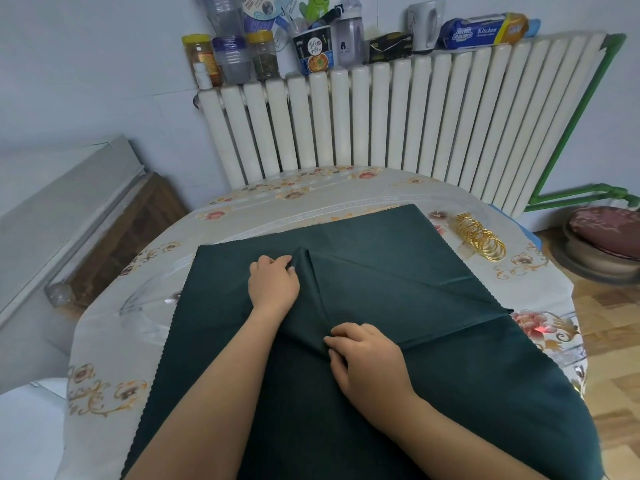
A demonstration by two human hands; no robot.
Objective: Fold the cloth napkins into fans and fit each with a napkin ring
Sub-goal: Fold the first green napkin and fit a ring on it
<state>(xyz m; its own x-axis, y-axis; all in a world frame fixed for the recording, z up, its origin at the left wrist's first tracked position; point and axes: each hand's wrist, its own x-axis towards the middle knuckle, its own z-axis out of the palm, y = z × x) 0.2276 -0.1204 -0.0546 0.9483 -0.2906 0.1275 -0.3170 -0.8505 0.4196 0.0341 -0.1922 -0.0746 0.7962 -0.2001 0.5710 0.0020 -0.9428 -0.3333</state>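
A large dark green cloth napkin [398, 268] lies spread over the round table, with a raised pleat running from its middle toward me. My left hand [274, 282] pinches the far end of that pleat with its fingertips. My right hand [367, 362] pinches the near end of the same fold. A pile of gold napkin rings [479, 237] lies on the table just right of the napkin's far corner, away from both hands.
The table wears a floral plastic cover [104, 341]. Behind it stands a white radiator [381, 119] with jars, bottles and a cup on top. A cushioned stool [606, 237] is at the right, a grey cabinet [62, 209] at the left.
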